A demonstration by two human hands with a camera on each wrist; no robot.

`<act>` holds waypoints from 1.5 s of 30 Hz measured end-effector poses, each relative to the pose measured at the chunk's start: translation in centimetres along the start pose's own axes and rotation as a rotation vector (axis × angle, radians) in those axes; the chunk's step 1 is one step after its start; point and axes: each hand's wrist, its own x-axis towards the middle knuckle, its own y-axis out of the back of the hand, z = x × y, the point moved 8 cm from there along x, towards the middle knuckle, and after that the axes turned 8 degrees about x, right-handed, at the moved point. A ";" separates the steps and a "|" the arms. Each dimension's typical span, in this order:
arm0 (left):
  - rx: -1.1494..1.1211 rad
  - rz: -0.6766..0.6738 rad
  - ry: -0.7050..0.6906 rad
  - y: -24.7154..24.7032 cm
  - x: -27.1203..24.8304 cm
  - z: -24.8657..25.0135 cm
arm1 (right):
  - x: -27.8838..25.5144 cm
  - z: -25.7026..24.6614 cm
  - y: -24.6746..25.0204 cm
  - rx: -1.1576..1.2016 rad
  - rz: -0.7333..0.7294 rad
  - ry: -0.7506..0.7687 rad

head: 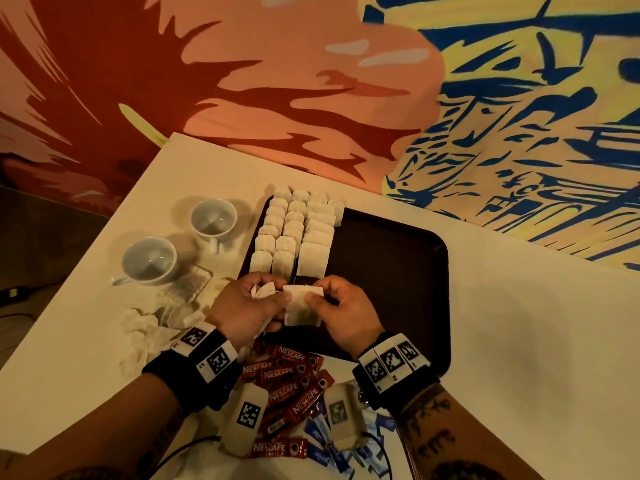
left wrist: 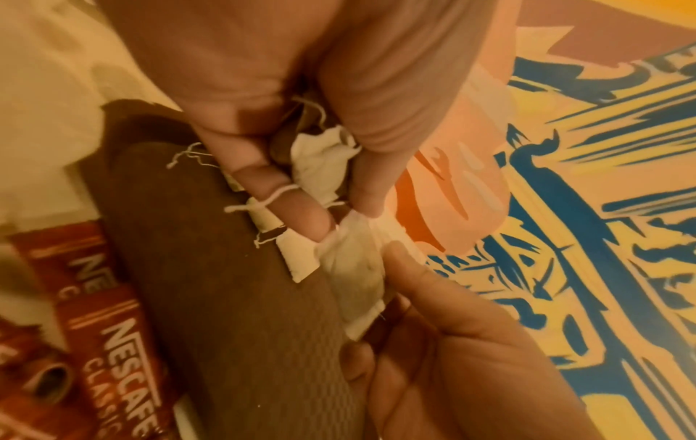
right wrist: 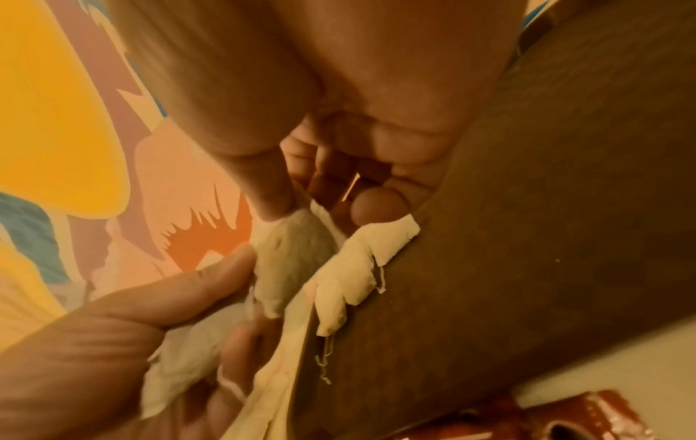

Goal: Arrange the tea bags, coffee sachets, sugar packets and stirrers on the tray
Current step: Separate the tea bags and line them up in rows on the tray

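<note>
I've got one tea bag (head: 302, 305) pinched between both hands just above the tray's (head: 398, 271) near edge; my left hand (head: 242, 306) also curls round a crumpled bunch (head: 265, 293), so I reckon I'm peeling one free; my right hand (head: 341, 311) nips its right edge; it sits flat-faced up, long axis running along the rows (head: 294, 233), ready to extend them.
</note>
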 end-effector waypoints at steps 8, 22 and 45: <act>-0.113 0.042 0.080 2.4 0.3 -2.0 | 2.9 3.9 0.1 -0.335 -0.137 -0.175; -0.149 0.028 0.078 4.1 1.7 -1.4 | 8.0 2.0 1.7 -0.513 0.084 -0.238; -0.248 -0.020 0.100 3.2 1.6 -0.6 | 6.6 2.3 0.6 -0.508 0.101 -0.430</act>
